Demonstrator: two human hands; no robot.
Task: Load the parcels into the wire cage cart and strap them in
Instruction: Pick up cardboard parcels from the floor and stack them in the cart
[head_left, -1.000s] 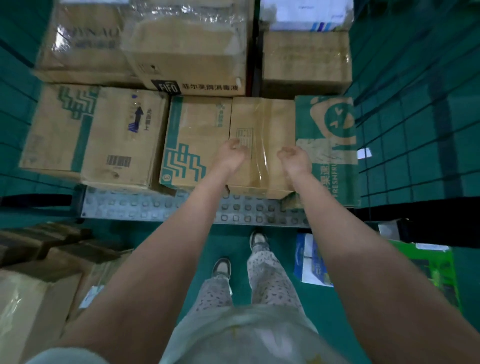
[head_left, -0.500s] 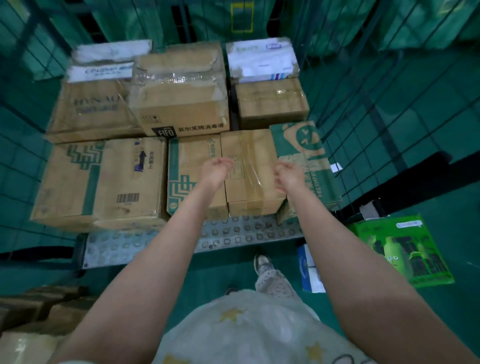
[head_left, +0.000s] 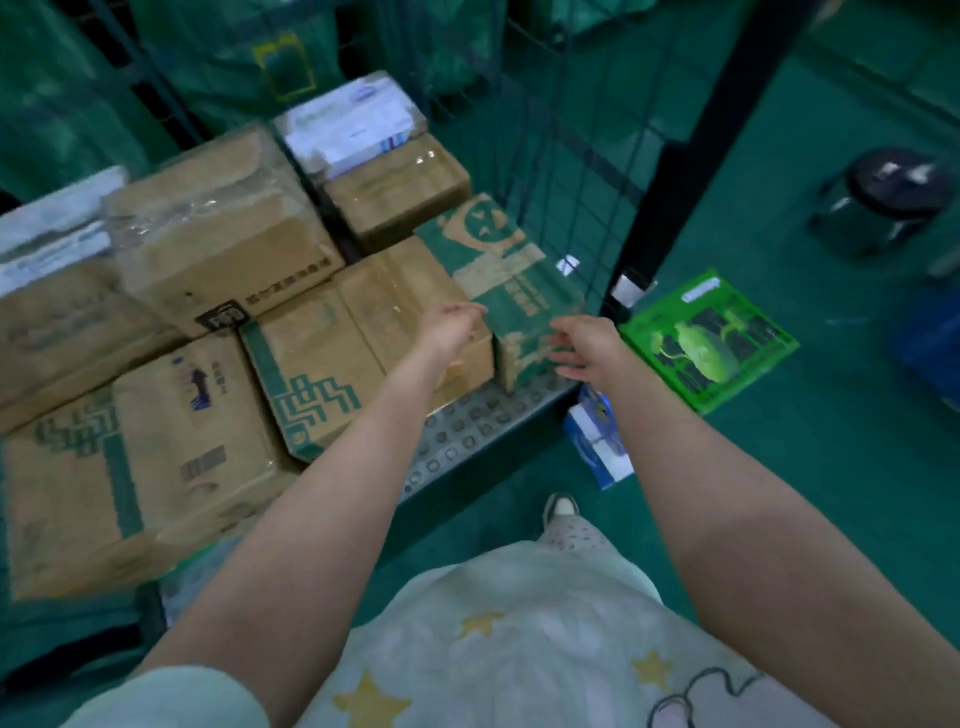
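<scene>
Several cardboard parcels fill the wire cage cart (head_left: 563, 156), which has a studded metal floor (head_left: 467, 441). A green-and-brown printed box (head_left: 498, 260) stands on edge at the cart's right side, against the wire wall. My left hand (head_left: 449, 332) rests over the plain taped box (head_left: 395, 306), its fingertips touching the green box's left edge. My right hand (head_left: 582, 345) has its fingers spread at the green box's near right corner. Neither hand is closed around anything. No strap is in view.
On the green floor right of the cart lie a bright green flat parcel (head_left: 711, 338) and a blue-and-white packet (head_left: 597, 447). A black post (head_left: 691, 156) frames the cart's corner. A round stool (head_left: 893, 192) stands far right. My foot (head_left: 560, 506) is near the cart's edge.
Both hands have shifted right, from the sides of the plain taped box to the near end of the green box. My view has swung right and risen.
</scene>
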